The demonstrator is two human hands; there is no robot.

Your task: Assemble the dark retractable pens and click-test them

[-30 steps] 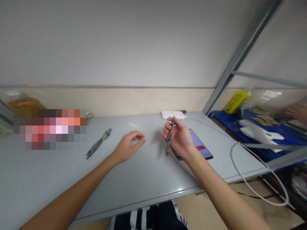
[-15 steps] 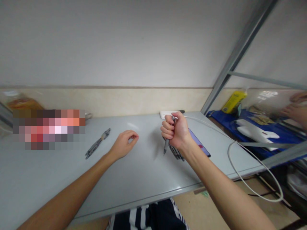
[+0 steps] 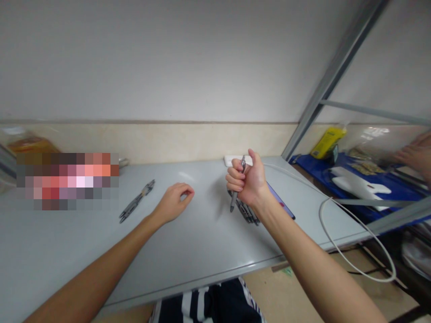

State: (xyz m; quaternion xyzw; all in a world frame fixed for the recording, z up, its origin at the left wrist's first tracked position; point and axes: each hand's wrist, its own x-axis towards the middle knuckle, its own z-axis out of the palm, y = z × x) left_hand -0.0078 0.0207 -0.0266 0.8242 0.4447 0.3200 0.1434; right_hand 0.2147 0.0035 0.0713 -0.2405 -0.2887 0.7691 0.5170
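Observation:
A grey click pen (image 3: 233, 202) is gripped upright in my right hand (image 3: 247, 179), its lower end pointing down at the desk. The thumb of that hand is raised, clear of the pen's top button. Beneath the hand lie several similar grey pens (image 3: 249, 214), partly hidden by it. My left hand (image 3: 174, 202) rests on the desk with fingers curled and thumb meeting the index finger; nothing shows in it. To its left, a small group of grey pens (image 3: 137, 201) lies slanted on the desk.
A phone (image 3: 281, 202) lies behind my right wrist. Near the wall, a white power strip (image 3: 234, 160) has a white cable (image 3: 323, 220) looping off the desk edge. Blurred items (image 3: 67, 181) stand at left. Beyond the metal frame, another person's hand (image 3: 415, 154) is over a blue table (image 3: 357, 177).
My right thumb has lifted off the pen's top. The pen has risen slightly, and its lower end looks shorter. My left hand has stayed put.

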